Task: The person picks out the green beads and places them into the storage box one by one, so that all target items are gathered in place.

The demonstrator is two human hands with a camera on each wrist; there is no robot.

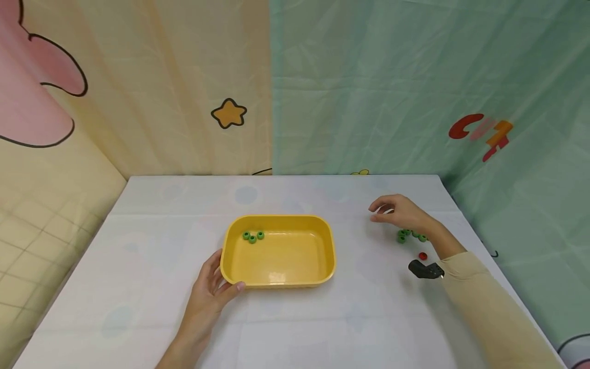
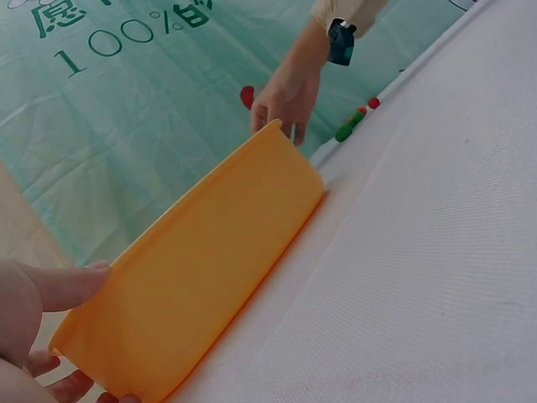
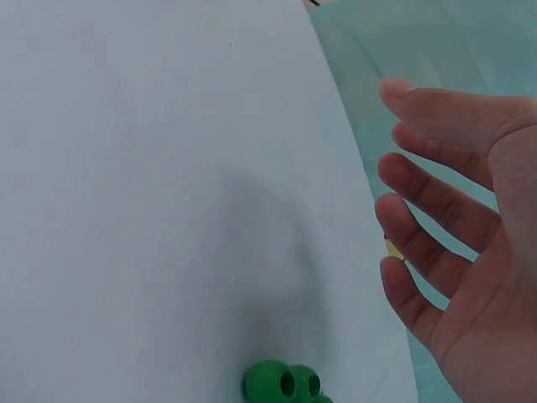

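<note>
A shallow yellow tray (image 1: 288,261) with rounded corners sits mid-table. My left hand (image 1: 205,300) grips its near left corner, thumb over the rim and fingers along the outer side. Three green beads (image 1: 252,239) lie inside the tray, toward the back left. To the right, my right hand (image 1: 398,212) hovers over the table with loosely bent fingers and nothing in them. Close by the right wrist is a small group of green beads (image 1: 402,236), partly covered by the forearm. The right wrist view shows green beads (image 3: 273,382) with holes below the hand.
A red bead (image 1: 422,255) lies on the white table cover (image 1: 295,333), nearer me than the loose green ones. A black device (image 1: 425,269) is strapped at the right wrist. Printed curtains (image 1: 369,92) hang behind the table and along both sides.
</note>
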